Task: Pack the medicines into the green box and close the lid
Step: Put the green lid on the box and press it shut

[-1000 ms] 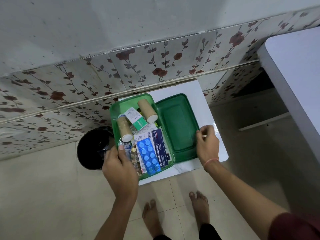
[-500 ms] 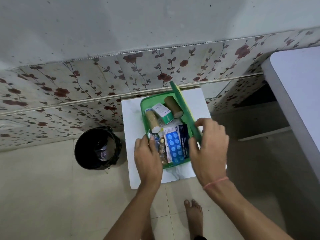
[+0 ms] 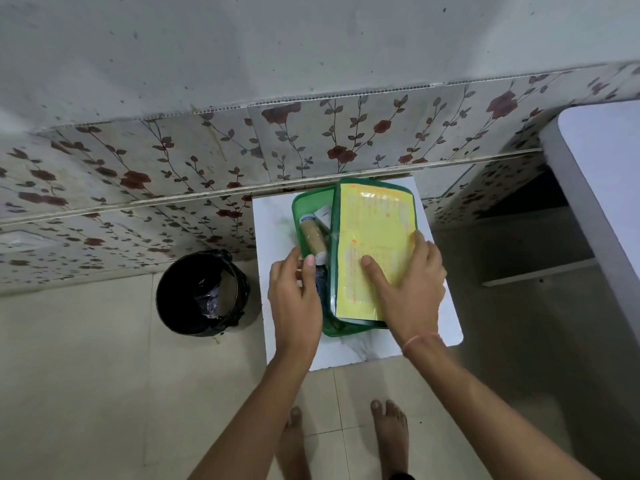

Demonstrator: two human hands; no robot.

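Note:
The green box (image 3: 302,210) sits on a small white table (image 3: 277,230) against the wall. Its green lid (image 3: 374,216), with a yellow printed label on top, lies tilted over the box's right part. My right hand (image 3: 408,285) presses flat on the lid, fingers spread. My left hand (image 3: 294,296) grips the box's left front edge. In the gap still uncovered I see a tan roll (image 3: 313,239) and a white medicine pack (image 3: 323,214). The other medicines are hidden under the lid.
A black waste bin (image 3: 202,292) stands on the floor left of the table. A larger white table (image 3: 602,188) edges in at the right. The flowered wall panel (image 3: 311,140) runs right behind. My bare feet stand on the tiles below.
My right hand has swung the lid from beside the box, through upright, down over the box, label side up. My left hand stays at the box's left front edge.

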